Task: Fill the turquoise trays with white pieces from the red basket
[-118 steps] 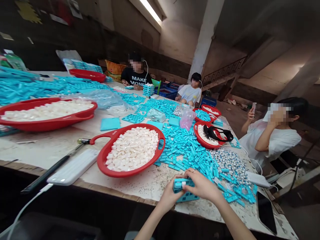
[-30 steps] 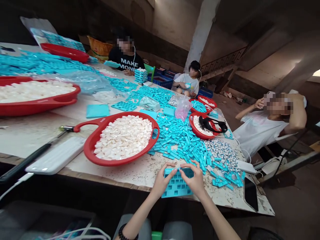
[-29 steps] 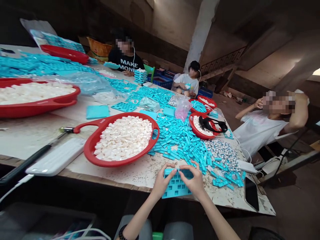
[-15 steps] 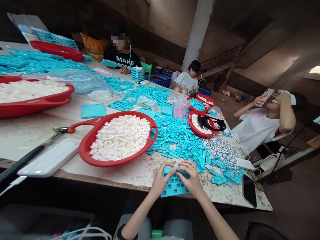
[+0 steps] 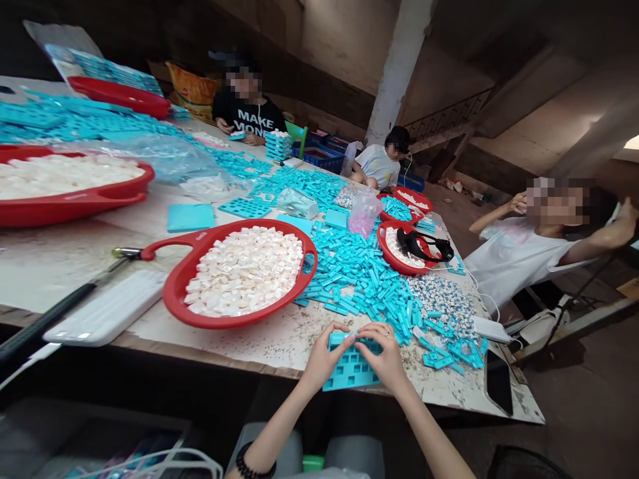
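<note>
A turquoise plastic grid tray (image 5: 349, 369) lies at the near edge of the table. My left hand (image 5: 322, 359) grips its left side, fingers curled over the top rim. My right hand (image 5: 383, 356), a ring on one finger, grips the right side, thumb and fingers pinched at the tray's upper edge. Both hands meet at the top middle of the tray. Just beyond them spreads a heap of small turquoise pieces (image 5: 367, 283).
A red basin of white tiles (image 5: 239, 269) stands left of the hands, another red basin (image 5: 64, 183) far left. A white power bank (image 5: 107, 309), a phone (image 5: 498, 389) and speckled small parts (image 5: 439, 299) lie nearby. Three other people sit around the table (image 5: 74, 253).
Earlier my hands held the tray lifted and closed round it; since then it rests flat at the table edge, and my fingers have drawn together at its top rim. The view shifted slightly.
</note>
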`<state>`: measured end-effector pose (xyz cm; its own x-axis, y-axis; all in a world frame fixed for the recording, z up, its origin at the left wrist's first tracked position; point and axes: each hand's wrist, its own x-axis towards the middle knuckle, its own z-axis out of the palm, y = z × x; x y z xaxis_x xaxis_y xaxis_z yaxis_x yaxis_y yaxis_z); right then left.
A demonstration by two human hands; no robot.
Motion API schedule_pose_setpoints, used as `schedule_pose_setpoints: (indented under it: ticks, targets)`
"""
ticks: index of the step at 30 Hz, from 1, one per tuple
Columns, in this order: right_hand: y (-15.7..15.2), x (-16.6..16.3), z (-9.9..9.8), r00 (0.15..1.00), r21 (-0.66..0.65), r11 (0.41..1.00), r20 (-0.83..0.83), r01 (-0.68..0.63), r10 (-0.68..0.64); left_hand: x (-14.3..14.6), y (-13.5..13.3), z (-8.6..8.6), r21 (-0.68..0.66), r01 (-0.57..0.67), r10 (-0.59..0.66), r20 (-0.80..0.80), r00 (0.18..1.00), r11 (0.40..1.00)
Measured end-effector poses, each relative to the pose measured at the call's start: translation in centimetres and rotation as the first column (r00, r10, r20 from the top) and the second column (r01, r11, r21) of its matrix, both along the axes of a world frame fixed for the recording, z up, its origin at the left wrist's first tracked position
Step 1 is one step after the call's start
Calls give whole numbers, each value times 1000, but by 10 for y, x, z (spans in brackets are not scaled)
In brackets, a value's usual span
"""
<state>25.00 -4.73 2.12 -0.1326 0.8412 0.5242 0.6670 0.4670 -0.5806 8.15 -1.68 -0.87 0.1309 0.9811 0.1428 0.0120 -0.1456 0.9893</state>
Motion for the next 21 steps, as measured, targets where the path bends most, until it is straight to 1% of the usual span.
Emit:
schedule_pose_setpoints:
  ticks: [5,8,10,13,15,17,21]
  targets:
    - [-3,2,0,1000,-21,999,-16,-25,25,1,-3,1,28,-4,5,-40,999,1000]
    - [-5,3,2,999,-35,999,-10,-35,34,1,-6,3,28,-4,5,-32,999,1000]
    - [-6,3,6,999,-52,998,21,-36,37,1,-6,5,13,-7,8,-25,1000,1000]
    - [-5,-3,20,997,-37,999,74,-29,32,2,-6,3,6,0,1,-27,1000,1000]
    - [0,-14,31,996,-14,999,79,-38,39,4,-6,-4,29,-10,10,-11,1000,1000]
    - [11,-31,41,995,6,997,64,-71,71,7,-3,-17,42,-48,48,8,999,998]
    - [48,-84,57,977,30,978,58,-205,203,10,10,-47,-40,-124,124,-21,992,991]
